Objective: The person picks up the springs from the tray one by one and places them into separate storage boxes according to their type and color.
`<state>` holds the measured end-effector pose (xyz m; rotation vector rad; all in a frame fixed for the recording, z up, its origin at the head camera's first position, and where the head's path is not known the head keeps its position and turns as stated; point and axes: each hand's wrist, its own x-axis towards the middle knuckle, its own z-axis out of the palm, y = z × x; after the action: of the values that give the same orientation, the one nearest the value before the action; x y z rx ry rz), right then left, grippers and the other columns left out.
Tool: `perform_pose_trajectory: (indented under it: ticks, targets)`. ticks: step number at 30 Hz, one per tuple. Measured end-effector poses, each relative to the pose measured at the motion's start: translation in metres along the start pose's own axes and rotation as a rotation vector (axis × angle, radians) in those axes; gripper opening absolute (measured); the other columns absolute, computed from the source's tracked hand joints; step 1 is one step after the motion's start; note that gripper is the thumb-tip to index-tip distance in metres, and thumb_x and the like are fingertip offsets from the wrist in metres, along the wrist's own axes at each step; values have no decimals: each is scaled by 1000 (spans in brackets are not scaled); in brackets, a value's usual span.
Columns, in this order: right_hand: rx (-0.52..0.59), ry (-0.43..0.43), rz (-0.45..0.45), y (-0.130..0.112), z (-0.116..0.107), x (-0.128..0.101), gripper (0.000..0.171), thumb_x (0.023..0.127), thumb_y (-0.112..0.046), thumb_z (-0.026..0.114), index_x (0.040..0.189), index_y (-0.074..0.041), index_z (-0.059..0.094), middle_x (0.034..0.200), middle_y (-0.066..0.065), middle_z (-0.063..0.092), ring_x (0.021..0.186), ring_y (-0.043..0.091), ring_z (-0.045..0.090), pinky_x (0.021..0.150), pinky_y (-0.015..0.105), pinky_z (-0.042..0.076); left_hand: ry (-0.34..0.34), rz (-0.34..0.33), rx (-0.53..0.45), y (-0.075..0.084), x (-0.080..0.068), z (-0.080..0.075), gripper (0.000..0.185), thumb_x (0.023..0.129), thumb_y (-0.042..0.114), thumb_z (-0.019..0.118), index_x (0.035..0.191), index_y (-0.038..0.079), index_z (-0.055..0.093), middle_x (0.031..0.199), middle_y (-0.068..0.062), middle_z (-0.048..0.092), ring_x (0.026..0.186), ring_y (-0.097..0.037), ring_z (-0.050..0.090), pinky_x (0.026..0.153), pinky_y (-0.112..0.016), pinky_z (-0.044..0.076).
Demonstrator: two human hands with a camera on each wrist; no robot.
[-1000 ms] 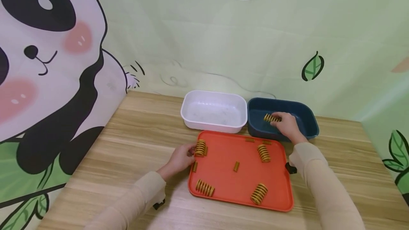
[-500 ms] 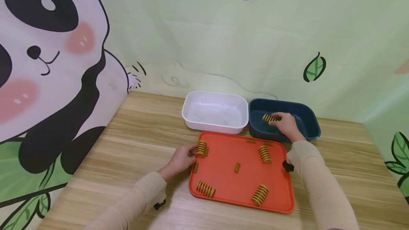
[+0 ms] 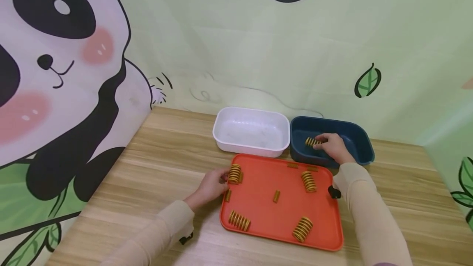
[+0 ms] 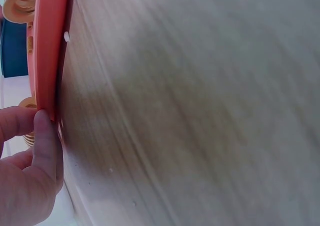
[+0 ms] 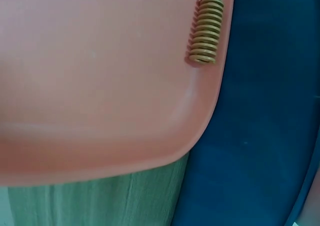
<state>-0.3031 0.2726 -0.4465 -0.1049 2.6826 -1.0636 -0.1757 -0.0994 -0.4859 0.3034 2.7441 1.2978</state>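
My right hand [image 3: 335,147] pinches a large gold coil spring [image 3: 310,141] inside the dark blue basin [image 3: 308,158], its fingertips at the spring's right end. Whether the spring touches the basin floor, I cannot tell. On the left, my left hand [image 3: 211,184] holds the rim of the red tray [image 3: 258,216]. The left wrist view has its thumb [image 4: 44,136] against the outside of that rim, with a finger over the top. Beside these fingers, a large spring [image 3: 234,174] lies in the tray's far left corner. Three other large springs, including one front left [image 3: 239,221], rest on the tray.
Several small springs lie on the tray, one near its middle [image 3: 276,196] and one by the far edge [image 5: 206,30] in the right wrist view. A white basin [image 3: 251,150] stands left of the blue one. Behind both hangs a printed cloth backdrop [image 3: 240,52].
My right hand and its spring have shifted slightly left and lower within the blue basin. My left hand stays at the tray's rim. The head view has shifted a little.
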Motion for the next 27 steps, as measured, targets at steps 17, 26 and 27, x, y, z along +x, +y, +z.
perform_pose_trajectory:
  ticks: [17,26,27]
  targets:
    - [-60,-19,25,0,-1,1,40,83,-15,58,116,5,51,117,26,49,104,37,46,89,48,40,-15,-7,-2,3,1,1,49,66,-9,57,115,-2,56,81,-10,58,72,-15,53,60,-22,46]
    - [-73,50,6,1,3,1,35,84,-15,56,113,5,53,114,25,52,101,36,49,83,46,43,-9,-10,0,1,0,0,49,66,-7,58,114,-1,57,79,-8,58,71,-14,53,58,-20,45]
    - [-72,59,7,2,4,2,34,84,-13,56,113,5,53,114,25,52,101,36,49,83,46,43,-9,-11,-2,1,0,0,49,65,-7,58,114,-2,56,78,-8,58,71,-14,53,58,-20,45]
